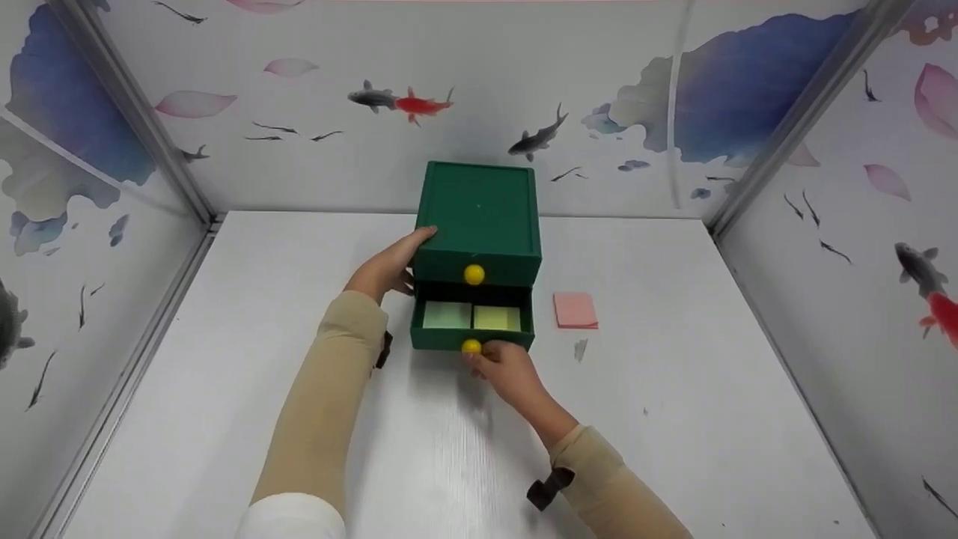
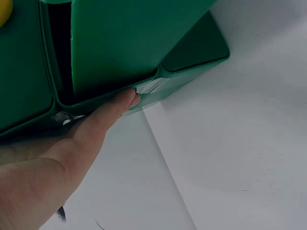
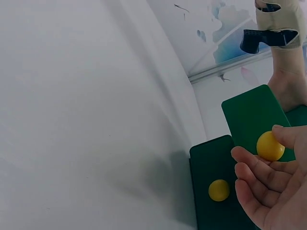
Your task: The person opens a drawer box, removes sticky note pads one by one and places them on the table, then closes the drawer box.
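A green drawer cabinet stands on the table, its middle drawer pulled out between the upper and lower ones. Two note pads lie side by side in this drawer: a pale green pad and a yellow pad. My right hand pinches the drawer's yellow knob between thumb and fingers. Against the cabinet's left side rests my left hand, its thumb at the top edge. Extended fingers lie along that side in the left wrist view.
A pink note pad lies on the white table, right of the cabinet. The lower drawer is closed, as is the upper drawer. White panels printed with fish and petals enclose the table at the back and sides.
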